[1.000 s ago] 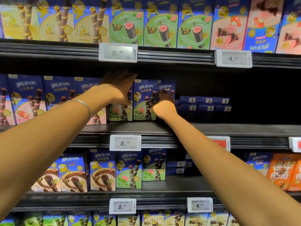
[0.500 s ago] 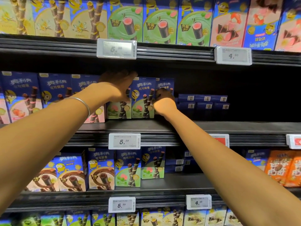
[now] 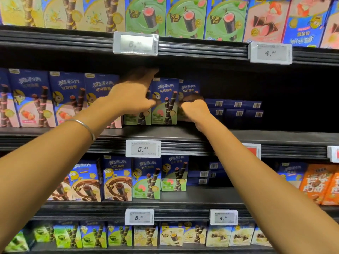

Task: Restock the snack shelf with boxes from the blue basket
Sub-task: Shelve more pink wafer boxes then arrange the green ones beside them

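Observation:
On the middle shelf (image 3: 183,133), three blue-and-green snack boxes stand side by side. My left hand (image 3: 134,95) lies over the left green box (image 3: 136,119), fingers reaching past its top and thumb on its front. The middle green box (image 3: 165,102) stands free between my hands. My right hand (image 3: 194,109) is curled around the front of the right green box (image 3: 189,88), which sits a little further back. The blue basket is out of view.
Pink strawberry boxes (image 3: 34,99) fill the shelf to the left. Flat-stacked blue boxes (image 3: 236,109) lie at the back right, with dark open shelf space beyond them. Price tags (image 3: 143,148) hang on the shelf rails. Stocked shelves run above and below.
Both hands stay on the same boxes. My left thumb has come down onto the box front, and my right hand has shifted slightly right against the rightmost box.

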A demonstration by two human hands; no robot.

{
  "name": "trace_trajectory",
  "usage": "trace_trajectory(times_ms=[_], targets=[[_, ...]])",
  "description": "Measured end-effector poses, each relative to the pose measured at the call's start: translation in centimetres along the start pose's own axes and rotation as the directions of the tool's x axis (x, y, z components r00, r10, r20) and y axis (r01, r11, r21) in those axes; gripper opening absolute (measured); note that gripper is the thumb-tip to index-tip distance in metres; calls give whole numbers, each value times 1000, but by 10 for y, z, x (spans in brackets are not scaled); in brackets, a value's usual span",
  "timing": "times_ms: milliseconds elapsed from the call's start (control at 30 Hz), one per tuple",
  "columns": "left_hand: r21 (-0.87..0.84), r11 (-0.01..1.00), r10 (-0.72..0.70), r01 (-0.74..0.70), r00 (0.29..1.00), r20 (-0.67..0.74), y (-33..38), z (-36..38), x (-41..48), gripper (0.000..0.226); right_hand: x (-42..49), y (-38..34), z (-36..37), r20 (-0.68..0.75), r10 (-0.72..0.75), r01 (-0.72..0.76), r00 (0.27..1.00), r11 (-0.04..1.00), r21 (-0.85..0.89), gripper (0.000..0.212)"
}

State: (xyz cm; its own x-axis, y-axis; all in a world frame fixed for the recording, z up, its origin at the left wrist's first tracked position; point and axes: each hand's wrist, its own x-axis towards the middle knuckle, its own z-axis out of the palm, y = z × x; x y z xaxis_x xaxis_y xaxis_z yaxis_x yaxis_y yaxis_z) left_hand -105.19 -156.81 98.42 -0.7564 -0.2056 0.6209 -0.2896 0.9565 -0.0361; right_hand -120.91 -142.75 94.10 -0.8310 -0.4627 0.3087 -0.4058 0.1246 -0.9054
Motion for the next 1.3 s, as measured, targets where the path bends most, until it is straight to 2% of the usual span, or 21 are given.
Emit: trace_trajectory(times_ms=[100, 167, 233, 300, 367, 433, 500, 567, 633, 667, 700, 767, 900, 933, 1000, 1067, 1133, 1200, 1300], targets=[[-182, 983, -39, 13, 990, -138, 16, -9, -32, 87, -27, -6, -18, 18, -30, 28, 999, 995, 95, 27], [-332, 943, -77, -7, 968, -238, 29, -13, -64, 80, -56, -8, -35, 46, -116, 110, 992, 987, 120, 28], [-527, 849, -133, -50, 944, -303, 46, -13, -104, 71, -91, -4, -54, 31, -216, 208, 976, 964, 165, 27], [-670, 739, -183, -74, 935, -305, 69, -2, -146, 61, -130, 11, -71, 18, -273, 262, 962, 938, 225, 23], [-785, 616, -228, -56, 942, -247, 96, 17, -186, 53, -169, 35, -81, 51, -286, 260, 957, 921, 292, 21], [-875, 483, -259, 3, 956, -139, 122, 41, -223, 46, -203, 66, -89, 102, -247, 195, 964, 912, 362, 21], [-922, 363, -281, 135, 959, 29, 144, 74, -265, 42, -233, 113, -89, 202, -145, 58, 969, 923, 381, 23], [-910, 249, -335, 332, 911, 240, 161, 112, -315, 37, -270, 171, -84, 300, 36, -140, 953, 933, 333, 27], [-830, 135, -393, 542, 798, 457, 173, 153, -364, 30, -308, 236, -76, 372, 262, -365, 890, 900, 239, 26], [-752, 89, -405, 653, 714, 572, 177, 172, -390, 27, -330, 269, -71, 390, 390, -483, 834, 859, 172, 18], [-663, 37, -417, 748, 615, 670, 179, 189, -414, 24, -352, 300, -65, 392, 515, -594, 762, 797, 108, 9], [-477, -83, -444, 875, 396, 804, 182, 220, -460, 18, -392, 350, -52, 396, 674, -736, 623, 677, 5, 10], [-176, -315, -427, 933, 27, 904, 189, 275, -534, 7, -456, 422, -22, 369, 808, -816, 459, 548, -184, 22], [-126, -353, -416, 927, -35, 909, 190, 288, -550, 7, -470, 438, -14, 348, 840, -832, 417, 507, -227, 26], [-47, -393, -371, 918, -112, 922, 191, 316, -581, 8, -494, 475, 0, 313, 898, -877, 308, 396, -272, 31], [13, -427, -312, 904, -160, 936, 193, 346, -618, 15, -519, 518, 17, 315, 920, -890, 234, 333, -311, 35], [64, -449, -275, 891, -205, 939, 197, 376, -651, 17, -541, 561, 34, 320, 924, -884, 212, 321, -341, 37], [101, -473, -265, 876, -250, 931, 204, 415, -687, 10, -564, 613, 56, 320, 927, -873, 197, 314, -372, 37], [140, -510, -267, 849, -311, 912, 218, 479, -741, 3, -599, 699, 90, 311, 928, -829, 207, 335, -447, 36]])
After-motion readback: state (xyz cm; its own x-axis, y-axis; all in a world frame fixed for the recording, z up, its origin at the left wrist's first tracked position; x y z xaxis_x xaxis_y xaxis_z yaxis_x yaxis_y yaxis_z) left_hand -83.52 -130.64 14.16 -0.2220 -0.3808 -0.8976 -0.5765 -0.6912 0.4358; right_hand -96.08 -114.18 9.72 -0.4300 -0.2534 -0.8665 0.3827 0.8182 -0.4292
